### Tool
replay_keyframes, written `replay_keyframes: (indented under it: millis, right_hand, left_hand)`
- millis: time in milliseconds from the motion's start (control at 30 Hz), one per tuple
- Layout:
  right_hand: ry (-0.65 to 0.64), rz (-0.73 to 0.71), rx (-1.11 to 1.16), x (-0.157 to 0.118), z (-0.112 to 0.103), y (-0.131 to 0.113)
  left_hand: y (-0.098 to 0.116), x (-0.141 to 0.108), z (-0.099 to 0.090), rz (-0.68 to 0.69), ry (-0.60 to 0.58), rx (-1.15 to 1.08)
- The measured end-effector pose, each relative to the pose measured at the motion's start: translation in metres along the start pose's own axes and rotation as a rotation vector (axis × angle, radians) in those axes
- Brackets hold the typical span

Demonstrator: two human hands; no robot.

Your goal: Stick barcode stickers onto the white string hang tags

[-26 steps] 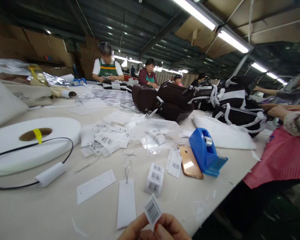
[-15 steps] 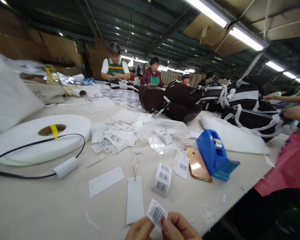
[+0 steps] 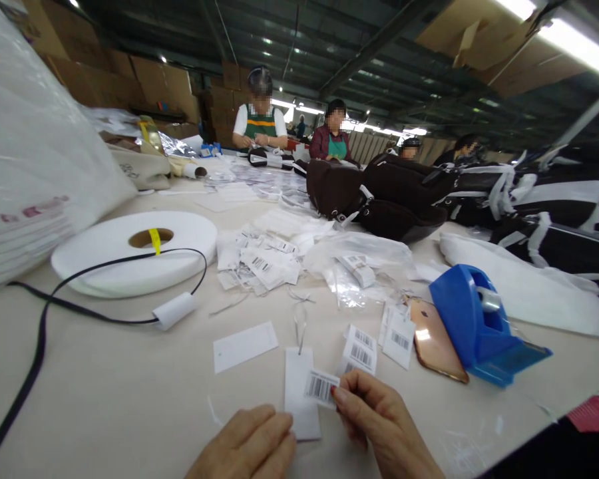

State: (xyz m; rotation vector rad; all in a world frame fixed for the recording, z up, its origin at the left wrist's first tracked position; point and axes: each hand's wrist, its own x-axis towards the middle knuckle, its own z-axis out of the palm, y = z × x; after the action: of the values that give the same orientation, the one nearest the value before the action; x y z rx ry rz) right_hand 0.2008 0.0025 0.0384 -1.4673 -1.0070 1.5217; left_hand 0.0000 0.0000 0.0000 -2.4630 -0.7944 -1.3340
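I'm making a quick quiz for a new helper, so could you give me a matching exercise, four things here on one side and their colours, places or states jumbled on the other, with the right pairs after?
Things
1. Phone
2. Right hand
3. Yellow strip
4. Tape dispenser

Colours, places, states
A. Blue, at the right of the table
B. At the hole of the big white roll
C. Gold, lying face down
D. Pinching a barcode sticker above a white tag

Right pairs: 1-C, 2-D, 3-B, 4-A
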Motion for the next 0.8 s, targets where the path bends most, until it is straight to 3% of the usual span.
replay_keyframes:
  millis: [67, 167, 467, 633, 800]
  right_hand:
    - [-0.017, 0.014, -0.044, 0.004, 0.002, -0.003]
    - [-0.053, 0.038, -0.109, 0.007, 0.005, -0.005]
    - [-0.082, 0.096, -0.149, 0.013, 0.014, -0.007]
    - [-0.113, 0.133, -0.173, 0.018, 0.016, -0.01]
    - [-0.125, 0.139, -0.236, 0.019, 0.018, -0.014]
  left_hand:
    - [-0.004, 0.0, 0.011, 0.07, 0.053, 0.014]
    - [-0.004, -0.004, 0.019, 0.107, 0.028, -0.019]
    - [-0.008, -0.009, 0.016, 0.029, -0.03, -0.03]
    - [-0.009, -0.001, 0.009, 0.021, -0.223, -0.041]
    - [-0.008, 0.002, 0.004, 0.01, -0.255, -0.042]
